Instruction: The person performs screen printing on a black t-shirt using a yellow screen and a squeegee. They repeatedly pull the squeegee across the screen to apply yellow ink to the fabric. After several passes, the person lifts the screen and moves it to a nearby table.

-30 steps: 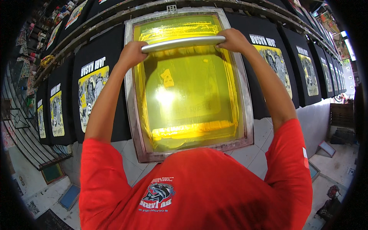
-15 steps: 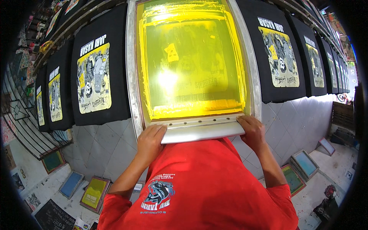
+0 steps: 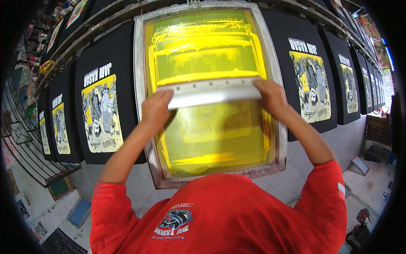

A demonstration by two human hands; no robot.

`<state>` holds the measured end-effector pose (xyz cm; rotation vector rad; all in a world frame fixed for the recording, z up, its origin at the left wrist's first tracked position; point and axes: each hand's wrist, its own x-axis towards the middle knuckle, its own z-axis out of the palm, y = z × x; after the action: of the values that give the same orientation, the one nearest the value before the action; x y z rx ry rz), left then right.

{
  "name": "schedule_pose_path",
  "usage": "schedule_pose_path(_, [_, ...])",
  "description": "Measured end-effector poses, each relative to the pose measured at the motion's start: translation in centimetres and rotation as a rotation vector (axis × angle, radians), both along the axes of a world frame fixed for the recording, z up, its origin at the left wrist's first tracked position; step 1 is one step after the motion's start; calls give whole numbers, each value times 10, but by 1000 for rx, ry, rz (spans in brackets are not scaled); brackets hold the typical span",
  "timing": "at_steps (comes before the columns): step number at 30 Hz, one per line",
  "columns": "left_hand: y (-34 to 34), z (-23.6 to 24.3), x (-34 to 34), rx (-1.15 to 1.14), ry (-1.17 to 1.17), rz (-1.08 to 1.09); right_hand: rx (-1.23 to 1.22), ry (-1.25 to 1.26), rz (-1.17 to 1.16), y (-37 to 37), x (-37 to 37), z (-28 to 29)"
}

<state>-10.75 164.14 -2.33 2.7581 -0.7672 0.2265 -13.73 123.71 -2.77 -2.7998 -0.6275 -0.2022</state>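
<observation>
A framed screen with a yellow translucent mesh lies in the centre, with thick streaks of yellow ink across its far part and along its sides. A long metal squeegee spans the middle of the mesh, with a line of ink along its far edge. My left hand is closed on the squeegee's left end, and my right hand grips its right end. Beneath the mesh a faint printed picture shows through.
Black shirts with yellow, white and grey prints stand in rows on boards either side of the screen, along dark rails. A tiled ledge runs below them. Small framed screens lean lower down. A metal grille is at the left.
The squeegee was at the far end, then at the near edge. Both my hands have since pushed it forward to the middle, and ink is now banded across the upper mesh.
</observation>
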Motion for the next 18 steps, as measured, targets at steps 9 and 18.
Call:
schedule_pose_path(9, [-12,69,189,63,236,-59,-46,267,34,-17,205,62])
schedule_pose_path(18, [-8,82,-16,22,133,74,50,50,-163,-1,-18,72])
